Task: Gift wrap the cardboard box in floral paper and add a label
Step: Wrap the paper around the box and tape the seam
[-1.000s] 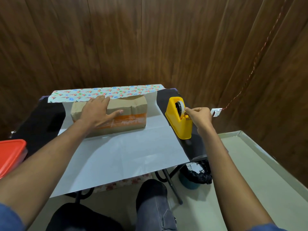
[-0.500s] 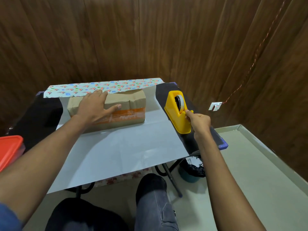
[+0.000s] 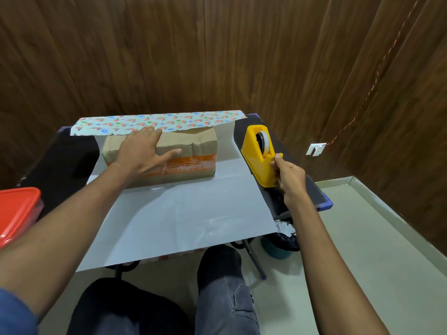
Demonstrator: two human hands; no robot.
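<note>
Lying at centre frame, the box (image 3: 160,157) is a long brown cardboard carton with a creased, dented top and an orange band under glossy clear tape along its near face. It rests on the paper (image 3: 174,213), a large sheet spread plain white side up, whose far edge is turned over to show a strip of floral print in red, blue and green on a pale ground just behind the box. The sheet's near edge overhangs the table.

The left hand (image 3: 142,151) lies flat on top of the box, fingers spread and thumb along the near face, pressing down rather than gripping. The right hand (image 3: 287,174) is closed in a pinch at the front tip of the dispenser (image 3: 260,155), a yellow wedge holding a roll of tape, right of centre; whether tape is between the fingers cannot be told.

The table (image 3: 297,192) has a dark top with a blue edge at the right and folding metal legs below. A red lid (image 3: 17,211) shows at the left edge of the frame. Dark wood panelling fills the upper half of the frame; a white socket (image 3: 315,149) sits low on the right wall with a reddish cord (image 3: 377,73) rising from it. The floor (image 3: 362,250) is pale, and a bin (image 3: 280,243) lined with a black bag stands under the table.

Pale lettering runs along the orange band but is too blurred to read.
</note>
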